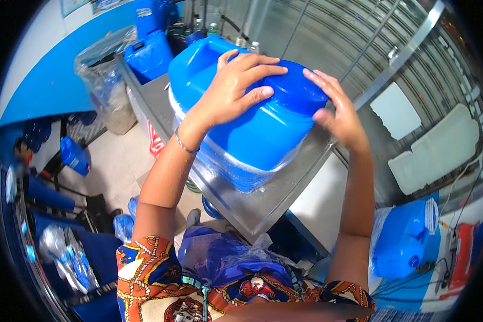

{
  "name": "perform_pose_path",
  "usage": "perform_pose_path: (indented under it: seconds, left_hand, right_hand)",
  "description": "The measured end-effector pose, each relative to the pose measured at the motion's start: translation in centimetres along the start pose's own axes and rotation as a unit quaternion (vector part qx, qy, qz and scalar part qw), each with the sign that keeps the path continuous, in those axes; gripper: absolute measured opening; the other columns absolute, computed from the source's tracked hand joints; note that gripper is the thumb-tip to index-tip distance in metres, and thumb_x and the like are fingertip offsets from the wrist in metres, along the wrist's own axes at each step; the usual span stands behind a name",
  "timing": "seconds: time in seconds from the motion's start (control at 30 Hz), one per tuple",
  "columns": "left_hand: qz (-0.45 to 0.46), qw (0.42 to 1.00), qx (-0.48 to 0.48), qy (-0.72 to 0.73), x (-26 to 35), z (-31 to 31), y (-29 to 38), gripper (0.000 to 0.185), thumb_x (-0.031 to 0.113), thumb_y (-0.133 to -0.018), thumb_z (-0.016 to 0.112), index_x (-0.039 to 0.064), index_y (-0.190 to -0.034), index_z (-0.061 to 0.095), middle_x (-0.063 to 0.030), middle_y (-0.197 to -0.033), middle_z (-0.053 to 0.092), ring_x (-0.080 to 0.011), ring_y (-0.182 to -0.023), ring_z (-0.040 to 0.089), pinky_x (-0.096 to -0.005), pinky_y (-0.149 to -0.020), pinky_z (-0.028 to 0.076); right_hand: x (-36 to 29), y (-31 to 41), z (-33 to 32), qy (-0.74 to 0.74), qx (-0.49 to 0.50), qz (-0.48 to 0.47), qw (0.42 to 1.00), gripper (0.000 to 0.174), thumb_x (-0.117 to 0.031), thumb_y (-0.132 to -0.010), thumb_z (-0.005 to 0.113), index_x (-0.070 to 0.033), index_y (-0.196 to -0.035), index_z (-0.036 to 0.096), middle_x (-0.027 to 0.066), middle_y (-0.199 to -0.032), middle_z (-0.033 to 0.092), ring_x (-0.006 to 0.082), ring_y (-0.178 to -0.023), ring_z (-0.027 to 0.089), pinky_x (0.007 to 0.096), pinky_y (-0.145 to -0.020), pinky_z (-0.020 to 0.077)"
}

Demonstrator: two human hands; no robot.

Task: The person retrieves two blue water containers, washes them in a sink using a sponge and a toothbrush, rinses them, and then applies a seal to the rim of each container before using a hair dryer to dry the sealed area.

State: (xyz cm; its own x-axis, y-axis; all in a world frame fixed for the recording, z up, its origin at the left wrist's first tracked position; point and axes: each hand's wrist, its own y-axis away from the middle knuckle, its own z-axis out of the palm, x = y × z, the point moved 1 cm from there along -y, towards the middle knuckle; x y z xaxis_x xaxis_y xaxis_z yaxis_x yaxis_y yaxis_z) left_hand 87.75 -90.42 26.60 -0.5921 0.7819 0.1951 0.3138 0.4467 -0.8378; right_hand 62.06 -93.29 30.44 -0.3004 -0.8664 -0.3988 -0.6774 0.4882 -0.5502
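A large blue plastic jug stands before me on a stainless steel table, its lower part wrapped in clear film. A wide, dark blue screw lid sits on its mouth. My left hand lies over the jug's shoulder beside the moulded handle, thumb and fingertips gripping the lid's near-left side. Curved around the right side of the lid is my right hand, fingertips on the rim and thumb lower down. Both hands look wet.
Blue jerrycans and small bottles stand behind the table. A clear plastic bag hangs at its left end. To the right are a metal rack, another blue jug, and cables beside a red object.
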Motion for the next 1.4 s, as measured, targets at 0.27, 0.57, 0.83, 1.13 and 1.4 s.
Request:
perform_pose_path:
  seconds: [0.27, 0.57, 0.83, 1.13, 1.4]
  left_hand:
    - [0.028, 0.999, -0.026, 0.002, -1.0, -0.5, 0.0, 0.046, 0.035, -0.090, 0.057, 0.013, -0.130, 0.059, -0.0145, -0.136, 0.054, -0.0321, -0.120, 0.054, -0.0545, -0.110, 0.023]
    - [0.212, 0.904, -0.024, 0.369, 0.9, -0.6, 6.1, 0.029, 0.004, -0.070, 0.062, 0.007, -0.097, 0.071, -0.0099, -0.106, 0.065, -0.0309, -0.099, 0.060, -0.0413, -0.084, 0.050]
    - [0.273, 0.717, -0.291, 0.571, 8.0, 5.1, 8.5, 0.026, -0.003, -0.068, 0.059, 0.008, -0.089, 0.070, -0.0087, -0.107, 0.064, -0.0311, -0.101, 0.059, -0.0402, -0.086, 0.049]
    - [0.423, 0.442, -0.398, 0.684, 16.8, 4.9, 11.1, 0.025, -0.005, -0.071, 0.059, 0.006, -0.090, 0.071, -0.0116, -0.106, 0.063, -0.0307, -0.099, 0.057, -0.0397, -0.088, 0.047]
    - [0.536, 0.194, -0.424, 0.703, 22.1, -1.5, 19.0, 0.024, -0.001, -0.079, 0.059, 0.007, -0.100, 0.068, -0.0119, -0.113, 0.059, -0.0302, -0.106, 0.056, -0.0400, -0.093, 0.045]
  right_hand:
    - [-2.3, 1.0, 2.6, 0.037, 0.082, 0.109, 0.990, 0.086, -0.039, -0.067, 0.085, -0.014, -0.140, 0.049, 0.0194, -0.146, 0.042, 0.0361, -0.135, 0.041, 0.0443, -0.112, 0.0326]
    - [-6.6, 7.2, 7.1, 0.008, 0.319, 0.282, 0.905, 0.107, -0.047, -0.075, 0.081, -0.010, -0.154, 0.019, 0.0163, -0.155, 0.026, 0.0339, -0.138, 0.037, 0.0473, -0.110, 0.0335]
    - [-15.4, 15.7, 13.1, 0.117, 0.496, 0.410, 0.756, 0.073, 0.000, -0.082, 0.069, -0.013, -0.147, 0.038, 0.0112, -0.138, 0.044, 0.0244, -0.123, 0.050, 0.0362, -0.096, 0.0452]
    - [-32.5, 14.2, 20.6, 0.389, 0.597, 0.433, 0.552, 0.049, -0.002, -0.087, 0.063, -0.003, -0.135, 0.051, 0.0131, -0.137, 0.043, 0.0245, -0.114, 0.056, 0.0349, -0.089, 0.0491]
    - [-47.8, 5.1, 33.7, 0.841, 0.361, 0.389, 0.104, 0.025, -0.005, -0.085, 0.063, -0.003, -0.110, 0.066, 0.0152, -0.116, 0.051, 0.0271, -0.103, 0.055, 0.0367, -0.090, 0.0466]
